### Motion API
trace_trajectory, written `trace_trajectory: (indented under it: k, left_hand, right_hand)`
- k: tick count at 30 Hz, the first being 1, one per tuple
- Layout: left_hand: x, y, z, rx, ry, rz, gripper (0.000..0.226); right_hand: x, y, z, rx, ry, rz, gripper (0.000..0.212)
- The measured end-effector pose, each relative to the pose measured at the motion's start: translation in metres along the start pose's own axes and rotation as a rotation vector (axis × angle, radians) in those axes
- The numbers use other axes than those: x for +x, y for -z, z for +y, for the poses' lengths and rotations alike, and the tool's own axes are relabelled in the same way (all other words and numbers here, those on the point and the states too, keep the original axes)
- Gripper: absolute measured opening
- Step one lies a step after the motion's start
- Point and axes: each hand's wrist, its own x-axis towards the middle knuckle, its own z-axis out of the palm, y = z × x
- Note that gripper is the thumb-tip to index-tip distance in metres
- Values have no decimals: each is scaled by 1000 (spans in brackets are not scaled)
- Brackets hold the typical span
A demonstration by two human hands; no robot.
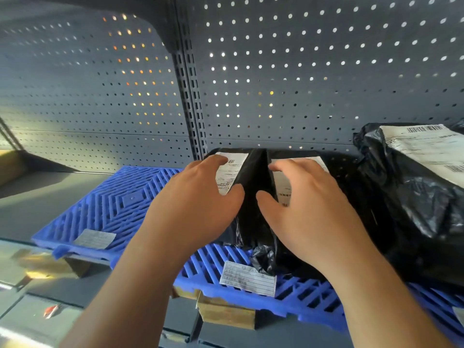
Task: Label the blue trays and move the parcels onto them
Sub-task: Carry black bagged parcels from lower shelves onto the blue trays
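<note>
The left arm (120, 285) at 7 o'clock and the right arm (381, 297) at 5 o'clock are bare. The left grip (198, 197) and right grip (308, 209) are bare too.

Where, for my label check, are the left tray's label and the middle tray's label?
left tray's label (95, 239): head view, middle of the paper
middle tray's label (248, 278): head view, middle of the paper
</note>
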Motion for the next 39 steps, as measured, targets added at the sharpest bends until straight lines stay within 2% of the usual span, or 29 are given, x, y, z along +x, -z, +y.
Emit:
trace_trajectory:
  k: [8, 16, 22, 30, 36, 39]
  left_hand:
    - [-25, 25, -30, -29, 54, 30, 52]
    - [-72, 72, -115, -18, 166, 97, 57]
    - [-131, 118, -199, 44, 290, 136, 56]
    - [-224, 175, -313, 103, 457, 199, 53]
    - [-279, 208, -385, 127, 623, 229, 54]
    - [-294, 224, -416, 123, 688, 273, 54]
  right_hand:
    - [-11, -5, -37, -8, 77, -8, 49]
    - [-36, -46, -124, 11, 187, -65, 47]
    - [-66, -99, -214, 80, 284, -207, 53]
    - [-127, -179, -330, 161, 404, -410, 42]
    - [-156, -230, -407, 182, 530, -574, 51]
    - [-160, -254, -443, 183, 580, -616, 49]
